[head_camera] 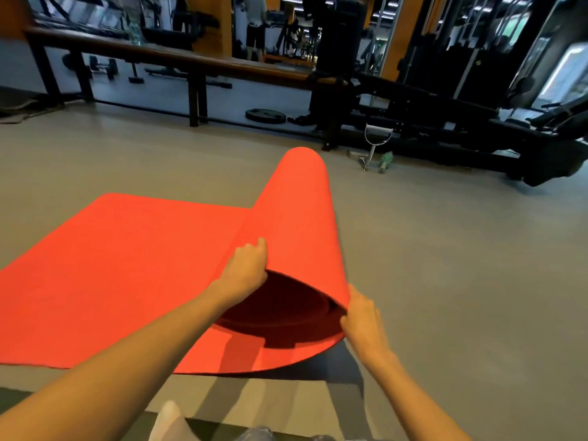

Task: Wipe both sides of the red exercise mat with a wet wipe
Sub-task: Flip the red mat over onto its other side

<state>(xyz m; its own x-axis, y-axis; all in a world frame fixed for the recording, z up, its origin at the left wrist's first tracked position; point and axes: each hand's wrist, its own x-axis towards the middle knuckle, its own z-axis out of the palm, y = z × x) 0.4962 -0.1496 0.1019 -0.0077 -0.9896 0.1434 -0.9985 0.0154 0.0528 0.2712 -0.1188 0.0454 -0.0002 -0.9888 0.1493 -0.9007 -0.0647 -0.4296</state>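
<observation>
Where the red exercise mat (127, 275) lies: on the grey floor (445, 281) in front of us, its left part spread flat and its right end lifted and curled over into a long arch running away from us.
Mat surface: plain bright orange-red with a fine, even texture; the hollow under the arch looks dark maroon in shadow.
Left hand (246, 265): grips the near edge of the arch on its left side, fingers curled over the outer face; we cannot see the thumb.
Right hand (362, 316): pinches the same edge on its right side, fingers folded round the rim.
Weight plate (265, 115): flat on the floor beyond the mat; its markings are too small for us to read.
Cable handle (378, 135): beside the black machine (445, 106), well apart from the mat.
</observation>
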